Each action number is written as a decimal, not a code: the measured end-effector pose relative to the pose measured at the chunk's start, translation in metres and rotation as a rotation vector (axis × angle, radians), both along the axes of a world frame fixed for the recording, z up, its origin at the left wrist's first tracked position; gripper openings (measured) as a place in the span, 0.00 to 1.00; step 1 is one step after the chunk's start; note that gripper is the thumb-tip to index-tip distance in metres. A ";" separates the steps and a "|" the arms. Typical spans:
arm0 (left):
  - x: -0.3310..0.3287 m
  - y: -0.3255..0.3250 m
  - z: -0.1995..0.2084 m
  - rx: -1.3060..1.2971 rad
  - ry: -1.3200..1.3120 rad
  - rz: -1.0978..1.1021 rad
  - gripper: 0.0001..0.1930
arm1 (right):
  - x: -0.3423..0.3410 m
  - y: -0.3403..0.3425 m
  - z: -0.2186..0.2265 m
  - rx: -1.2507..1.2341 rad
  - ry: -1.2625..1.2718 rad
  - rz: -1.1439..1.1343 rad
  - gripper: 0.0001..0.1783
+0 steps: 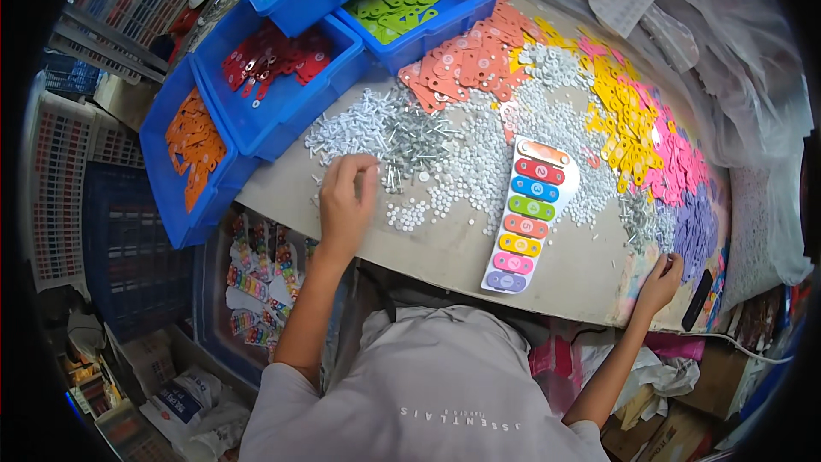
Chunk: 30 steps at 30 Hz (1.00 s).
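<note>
My left hand (347, 204) is at the near edge of a heap of small white and silver pins (369, 124), its fingers curled together; what they pinch, if anything, is too small to make out. My right hand (658, 285) reaches to a smaller heap of silver pins (652, 221), beside purple flat pieces (694, 235). Its thumb and fingers are drawn close, and their contents cannot be made out. Between the hands lies a toy xylophone (525, 221), a white base with a row of coloured bars, touched by neither hand.
Blue bins (272, 144) at the far left hold orange, red, green and blue pieces. Coral pieces (466, 60), yellow pieces (623, 124) and pink pieces (676, 162) lie beyond small white caps (492, 154). A tub of finished-looking xylophones (248, 282) stands lower left; a dark phone-like slab (697, 301) lies right.
</note>
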State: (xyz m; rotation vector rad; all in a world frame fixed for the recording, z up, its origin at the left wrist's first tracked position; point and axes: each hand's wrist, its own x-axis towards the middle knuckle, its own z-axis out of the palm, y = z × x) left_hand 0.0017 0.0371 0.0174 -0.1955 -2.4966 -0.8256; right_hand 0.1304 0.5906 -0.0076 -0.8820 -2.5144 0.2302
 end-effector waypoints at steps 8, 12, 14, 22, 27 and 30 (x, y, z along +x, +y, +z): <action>0.030 0.059 0.012 0.562 -0.360 -0.308 0.05 | 0.001 0.007 -0.003 0.111 0.045 0.017 0.11; 0.033 0.066 0.010 0.819 -0.548 -0.302 0.06 | -0.004 -0.003 -0.004 0.092 0.154 0.063 0.10; 0.030 0.067 0.010 0.935 -0.647 -0.372 0.05 | -0.006 -0.018 0.001 -0.050 0.365 0.026 0.11; -0.026 0.104 0.015 1.112 -0.978 -0.532 0.09 | -0.064 -0.170 0.057 -1.098 0.404 0.492 0.05; -0.054 0.127 0.005 1.189 -1.035 -0.575 0.08 | -0.110 -0.200 0.060 -1.236 0.112 0.625 0.05; -0.061 0.134 0.000 1.180 -1.036 -0.601 0.07 | -0.124 -0.199 0.049 -1.208 0.082 0.638 0.05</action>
